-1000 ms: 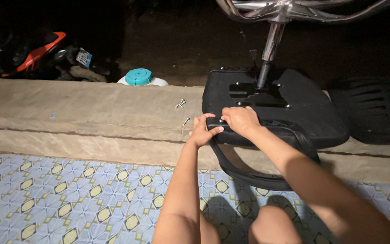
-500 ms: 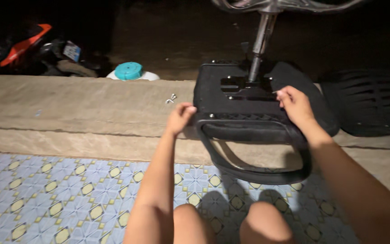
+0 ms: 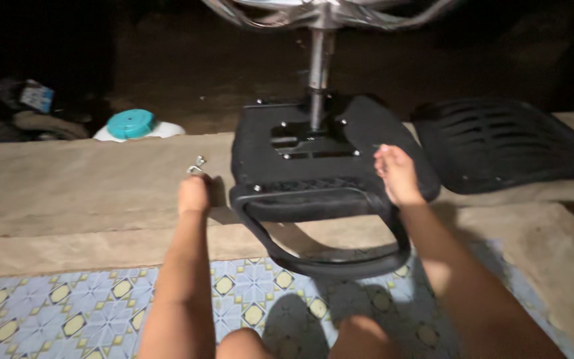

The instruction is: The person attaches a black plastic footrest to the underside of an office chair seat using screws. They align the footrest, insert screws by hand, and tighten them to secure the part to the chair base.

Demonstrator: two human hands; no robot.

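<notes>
While the right hand [image 3: 398, 174] presses spread on the upturned seat [image 3: 313, 156], the curled left hand [image 3: 193, 193] nears loose screws [image 3: 196, 165], armrest [image 3: 330, 233] seemingly unfastened.

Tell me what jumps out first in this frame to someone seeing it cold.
An upturned black office chair seat lies on the concrete step, its chrome column rising to the top edge and a black armrest loop hanging over the patterned tiles. The right hand rests on the seat; the left hand reaches to small metal fasteners beside it.
</notes>
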